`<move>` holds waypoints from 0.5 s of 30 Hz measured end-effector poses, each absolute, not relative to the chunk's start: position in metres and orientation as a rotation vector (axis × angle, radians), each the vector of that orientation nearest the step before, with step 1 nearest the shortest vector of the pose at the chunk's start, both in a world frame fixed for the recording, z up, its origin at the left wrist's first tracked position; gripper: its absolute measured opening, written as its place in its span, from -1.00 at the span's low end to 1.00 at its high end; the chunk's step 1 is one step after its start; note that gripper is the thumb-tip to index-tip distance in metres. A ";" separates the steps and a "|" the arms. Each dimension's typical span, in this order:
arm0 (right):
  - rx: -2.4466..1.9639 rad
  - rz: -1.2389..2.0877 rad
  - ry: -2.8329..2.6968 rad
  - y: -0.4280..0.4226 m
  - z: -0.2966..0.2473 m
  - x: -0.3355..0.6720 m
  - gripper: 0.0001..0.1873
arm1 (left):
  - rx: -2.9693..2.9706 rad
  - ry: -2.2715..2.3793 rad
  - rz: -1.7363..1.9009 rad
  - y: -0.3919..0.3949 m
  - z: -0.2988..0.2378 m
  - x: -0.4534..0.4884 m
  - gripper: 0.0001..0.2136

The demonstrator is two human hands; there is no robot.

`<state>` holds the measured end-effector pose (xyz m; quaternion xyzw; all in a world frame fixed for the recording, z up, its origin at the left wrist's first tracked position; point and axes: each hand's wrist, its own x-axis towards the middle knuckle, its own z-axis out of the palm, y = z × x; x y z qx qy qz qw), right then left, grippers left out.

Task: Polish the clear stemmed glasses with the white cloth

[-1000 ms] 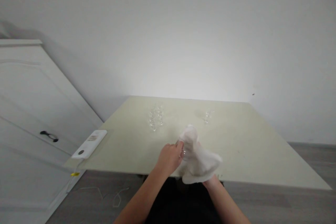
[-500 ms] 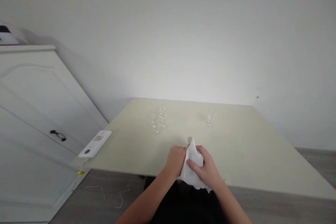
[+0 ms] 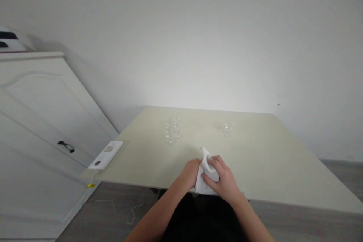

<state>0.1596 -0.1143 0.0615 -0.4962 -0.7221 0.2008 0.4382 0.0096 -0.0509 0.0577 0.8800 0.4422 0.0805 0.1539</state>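
Observation:
My two hands meet over the near edge of a pale table (image 3: 269, 159). Between them is a bunched white cloth (image 3: 204, 182). My right hand (image 3: 226, 181) is wrapped round the cloth from the right, fingers curled and pressing in. My left hand (image 3: 189, 172) is closed against the cloth from the left. A small clear glass that it held a second ago is now hidden inside the cloth. Farther back on the table stand a tight group of small clear glasses (image 3: 172, 130) and a single one (image 3: 227, 128) to the right.
A white flat device (image 3: 106, 155) lies on the table's left corner, with a cord hanging to the grey floor (image 3: 124, 211). A white cabinet (image 3: 34, 121) with a dark handle (image 3: 65, 146) stands at the left. A plain wall is behind the table.
The cloth hung loose over my right hand and the glass showed in my left. Now my right hand has closed the cloth round the glass. The camera has shifted a little.

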 end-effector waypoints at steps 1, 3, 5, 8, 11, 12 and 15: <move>-1.212 0.464 -1.812 -0.115 0.061 0.159 -0.67 | 2.511 1.254 0.238 -0.049 0.057 0.009 -0.88; -1.231 0.474 -1.725 -0.112 0.057 0.157 -0.69 | 2.516 1.281 0.292 -0.051 0.058 0.011 -0.84; -1.296 0.599 -1.506 -0.106 0.049 0.155 -0.70 | 2.588 1.331 0.396 -0.057 0.061 0.016 -0.77; -1.313 0.847 -1.198 -0.100 0.040 0.154 -0.64 | 2.760 1.375 0.502 -0.067 0.063 0.022 -0.72; -1.343 0.829 -1.313 -0.105 0.042 0.159 -0.65 | 2.684 1.393 0.323 -0.065 0.059 0.022 -0.76; -1.355 0.753 -1.429 -0.108 0.044 0.161 -0.67 | 2.606 1.387 0.225 -0.062 0.058 0.021 -0.78; -1.272 0.516 -1.741 -0.116 0.053 0.164 -0.67 | 2.437 1.284 0.102 -0.052 0.055 0.016 -0.83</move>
